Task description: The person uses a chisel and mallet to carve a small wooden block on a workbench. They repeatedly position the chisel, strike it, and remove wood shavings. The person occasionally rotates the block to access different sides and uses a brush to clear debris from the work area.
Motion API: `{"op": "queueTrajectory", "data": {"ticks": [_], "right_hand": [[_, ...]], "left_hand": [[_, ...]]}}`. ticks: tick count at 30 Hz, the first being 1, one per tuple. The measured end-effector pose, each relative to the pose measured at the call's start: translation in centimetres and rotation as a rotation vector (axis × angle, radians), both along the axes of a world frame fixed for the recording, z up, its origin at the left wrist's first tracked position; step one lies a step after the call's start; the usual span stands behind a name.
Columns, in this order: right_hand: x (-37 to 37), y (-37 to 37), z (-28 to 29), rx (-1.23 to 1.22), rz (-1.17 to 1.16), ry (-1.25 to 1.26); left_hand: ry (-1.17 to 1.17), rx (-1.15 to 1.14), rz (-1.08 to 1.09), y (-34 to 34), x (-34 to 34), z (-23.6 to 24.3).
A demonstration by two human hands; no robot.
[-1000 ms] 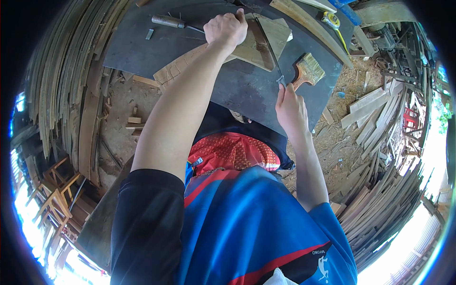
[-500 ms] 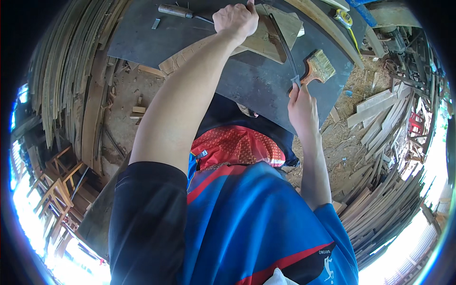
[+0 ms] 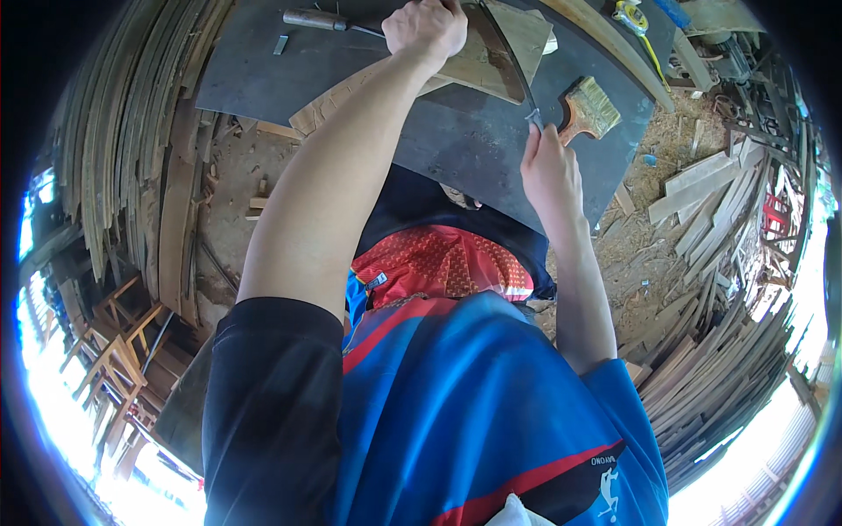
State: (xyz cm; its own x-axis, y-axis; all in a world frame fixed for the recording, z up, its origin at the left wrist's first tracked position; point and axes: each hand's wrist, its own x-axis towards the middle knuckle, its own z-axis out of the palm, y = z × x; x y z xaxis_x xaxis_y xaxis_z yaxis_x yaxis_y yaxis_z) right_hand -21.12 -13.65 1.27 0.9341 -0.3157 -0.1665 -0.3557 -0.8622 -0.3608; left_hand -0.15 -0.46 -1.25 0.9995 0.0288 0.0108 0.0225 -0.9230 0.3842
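Observation:
My left hand [image 3: 425, 31] is closed at the top, over pale wooden boards [image 3: 500, 70] on a dark worktop [image 3: 254, 74]; what its fingers hold is hidden. My right hand [image 3: 553, 171] grips the near end of a long, thin dark blade [image 3: 513, 66], which runs forward across the boards beside my left hand. Just right of the blade, a wide paintbrush [image 3: 595, 107] with a wooden handle lies on the worktop. A chisel-like tool [image 3: 316, 19] and a small metal piece [image 3: 281, 44] lie left of my left hand, and a cut wooden strip [image 3: 320, 105] passes under that forearm.
A long curved board [image 3: 614, 57] and a yellow tape measure [image 3: 633, 19] are at the back right. Stacked planks [image 3: 132, 131] stand on the left, with wooden chair frames [image 3: 114, 368] below. Scrap wood [image 3: 702, 184] and piled strips [image 3: 719, 377] cover the right-hand floor.
My right hand has pushed slightly forward with the blade, relative to the brush. My left hand stays at about the same place on the boards. The whole view has shifted a little.

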Motion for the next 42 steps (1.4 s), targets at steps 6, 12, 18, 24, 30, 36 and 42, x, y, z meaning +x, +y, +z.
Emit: {"op": "queueTrajectory", "data": {"ticks": [6,12,18,24,30,36,42], "right_hand": [[-1.4,-0.2,1.3,-0.014,0.007,0.061],[0.7,-0.6,0.4,0.002,0.005,0.035],[-0.5,0.0,2.4,0.019,-0.001,0.115],[0.9,-0.5,1.6,0.002,0.018,0.041],[-1.1,-1.1,2.0,0.031,0.006,0.126],[0.8,-0.7,2.2,0.033,0.011,0.050],[-2.3,-1.7,3.8,0.043,-0.027,0.184]], "left_hand": [[0.012,-0.038,-0.048,-0.2,-0.6,0.6],[0.266,-0.056,-0.059,0.2,0.1,1.4],[0.193,0.031,-0.095,-0.1,-0.2,1.4],[0.281,-0.035,-0.019,0.0,0.5,2.0],[0.251,0.045,-0.075,-0.7,-0.1,1.9],[0.233,0.041,-0.004,-0.5,0.7,1.9],[0.178,0.068,0.014,-1.0,0.2,2.0]]}}
